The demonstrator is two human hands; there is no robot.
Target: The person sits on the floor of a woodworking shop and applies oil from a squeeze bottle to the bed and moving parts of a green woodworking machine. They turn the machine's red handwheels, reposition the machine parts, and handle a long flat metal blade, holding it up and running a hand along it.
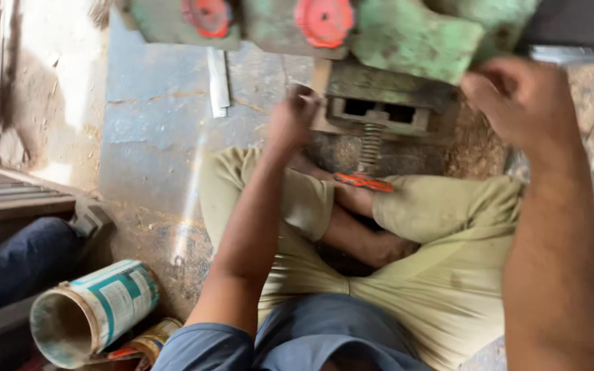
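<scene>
Nearest, item one: my blue shirt hem [311,336] at the bottom edge, and beyond it my folded legs in khaki trousers [441,275], crossed on the concrete floor [152,151].

Item two, low on my left: a paint tin [94,312] lying on its side, mouth toward me, with a smaller can [147,341] touching it.

Item three: an orange disc [364,182] resting over my shin, just under a coil spring [370,148] that hangs from the machine.

Item four: my left hand [295,117], grip clenched around something small at the left end of a dark slotted metal block [383,110]; what it pinches I cannot tell.

Item five: my right hand [520,103], blurred, grip curled against the right flank of the green machine body [414,38]; whether it grasps a part or only rests there I cannot tell.

Item six, farthest: two red knobs [324,20] on the green casting.

Status, as I judge it: block and spring sit mounted under the machine, both hands at work on it; fitting looks mid-course, disc not yet attached.
</scene>
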